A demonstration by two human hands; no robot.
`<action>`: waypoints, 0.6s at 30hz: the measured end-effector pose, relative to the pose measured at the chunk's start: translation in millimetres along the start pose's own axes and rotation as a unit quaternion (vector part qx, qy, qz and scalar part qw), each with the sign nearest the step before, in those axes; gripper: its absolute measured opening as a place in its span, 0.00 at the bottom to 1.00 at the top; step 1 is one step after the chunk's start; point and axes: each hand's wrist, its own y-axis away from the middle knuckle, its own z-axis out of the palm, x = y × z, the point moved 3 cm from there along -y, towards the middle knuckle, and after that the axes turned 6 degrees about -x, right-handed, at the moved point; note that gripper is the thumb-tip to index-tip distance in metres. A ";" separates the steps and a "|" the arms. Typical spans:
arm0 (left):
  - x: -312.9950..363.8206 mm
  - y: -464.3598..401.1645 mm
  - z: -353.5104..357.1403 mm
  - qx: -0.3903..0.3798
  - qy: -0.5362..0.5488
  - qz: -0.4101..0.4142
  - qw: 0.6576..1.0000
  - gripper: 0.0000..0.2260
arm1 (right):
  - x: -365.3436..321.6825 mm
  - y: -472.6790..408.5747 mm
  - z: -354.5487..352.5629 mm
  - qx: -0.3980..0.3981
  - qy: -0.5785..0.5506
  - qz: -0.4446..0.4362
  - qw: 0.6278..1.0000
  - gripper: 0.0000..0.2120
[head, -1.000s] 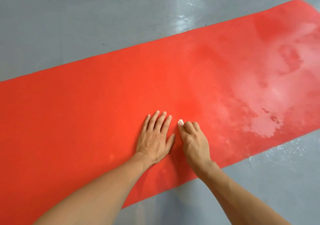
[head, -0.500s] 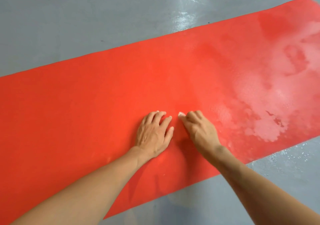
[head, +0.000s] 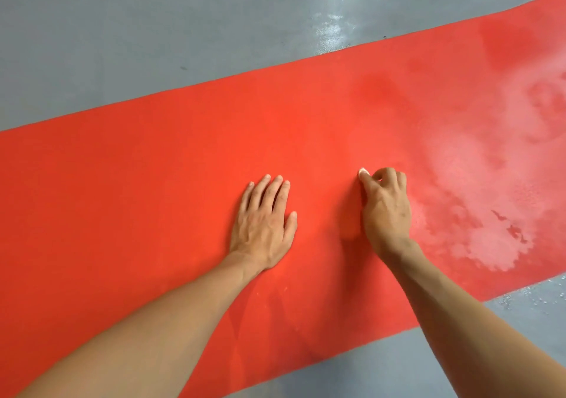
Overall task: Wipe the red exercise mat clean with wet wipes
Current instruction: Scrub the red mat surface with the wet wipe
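The red exercise mat (head: 153, 183) lies flat across the grey floor, running from lower left to upper right. My left hand (head: 263, 223) rests flat on the mat near its middle, fingers straight and together. To its right, my right hand (head: 384, 210) has its fingers curled round a small white wet wipe (head: 364, 171); only a corner of the wipe shows at the fingertips, pressed on the mat. The mat's right part carries pale wet, shiny patches (head: 490, 244).
Grey painted floor (head: 153, 29) surrounds the mat, with a shiny wet streak (head: 333, 26) beyond the far edge and water droplets (head: 539, 298) by the near right edge.
My right hand with the wipe has slid to the right, away from my left hand. My left hand's fingers have flattened out straight on the mat.
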 end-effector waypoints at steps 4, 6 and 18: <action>0.5 0.5 -0.2 -0.001 0.000 -0.001 1.000 0.29 | -53.4 17.6 11.5 0.009 -0.034 -0.003 0.999 0.22; -0.2 0.4 -0.3 0.000 0.002 0.000 1.000 0.28 | -77.8 38.9 15.4 -0.016 -0.036 -0.135 0.990 0.20; 0.7 1.0 -2.3 -0.012 -0.001 -0.002 1.000 0.29 | -79.8 30.7 11.9 -0.033 -0.036 -0.152 0.987 0.17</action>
